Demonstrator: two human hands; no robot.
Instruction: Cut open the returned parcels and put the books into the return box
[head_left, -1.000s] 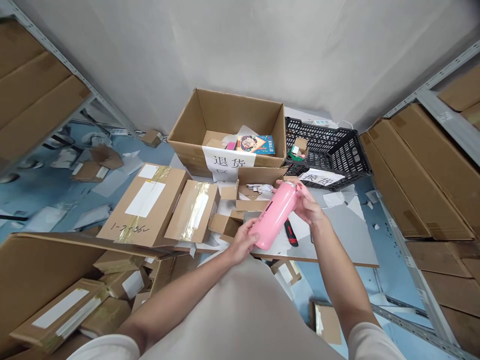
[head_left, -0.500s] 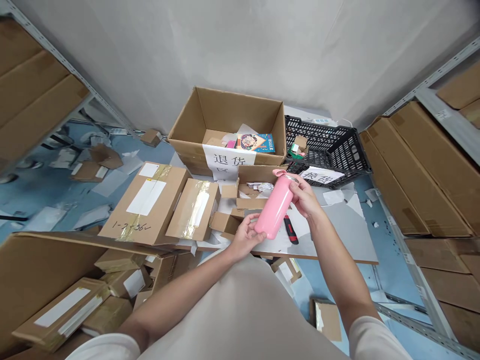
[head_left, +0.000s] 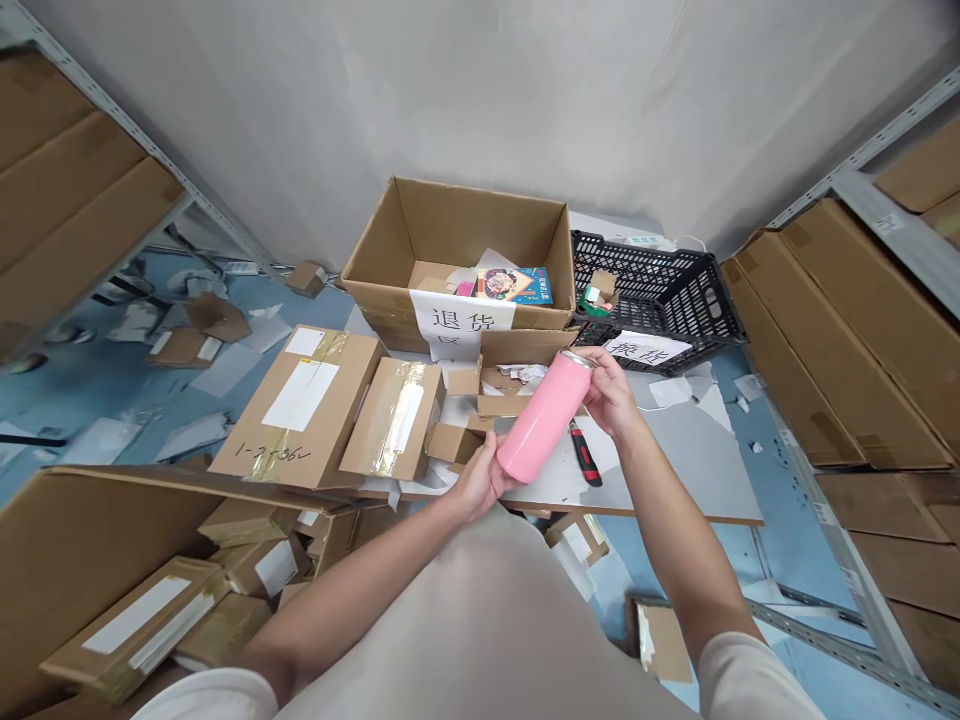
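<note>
A pink insulated bottle point(head_left: 545, 417) with a silver rim is held tilted over the table, its top toward the upper right. My left hand point(head_left: 482, 478) is closed at its base. Around the upper end, close to the rim, my right hand point(head_left: 609, 392) grips it, fingers partly hidden behind. Just beyond the bottle sits an open small carton point(head_left: 502, 403) with crumpled white paper point(head_left: 527, 374) inside. A red and black utility knife point(head_left: 585, 455) lies on the table beside the bottle.
Two taped parcels point(head_left: 300, 405) lie on the left. Behind stand a large open carton point(head_left: 382, 295) holding a colourful box point(head_left: 517, 285) and a black plastic crate point(head_left: 694, 275), both with paper signs. More parcels fill a big box point(head_left: 97, 490) at lower left. Shelves flank both sides.
The bottle has been rolled about its long axis; the pink strap loop at its top no longer shows. My left hand's fingers have shifted at the base.
</note>
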